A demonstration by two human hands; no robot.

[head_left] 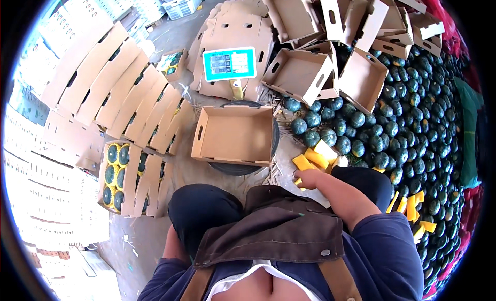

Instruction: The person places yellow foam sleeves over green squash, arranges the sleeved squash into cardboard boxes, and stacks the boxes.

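My right hand [308,178] is at a small pile of yellow foam net sleeves [316,157] beside my right knee. Its fingers are curled, and a bit of yellow shows at the fingertips. My left forearm [175,245] drops beside my left thigh, which hides the hand. In front of my knees an open cardboard box [235,134] with nothing in it rests on a dark round base. Behind the box stands a scale display [229,63] on a short post. Dark green squashes [356,120] lie heaped to the right of the box.
On the left, stacked cardboard boxes [121,89] rise high; one low box [114,177] holds squashes in yellow nets. Several cardboard trays [363,76] are piled at the far right, over the squashes. More yellow sleeves [412,208] lie by my right elbow.
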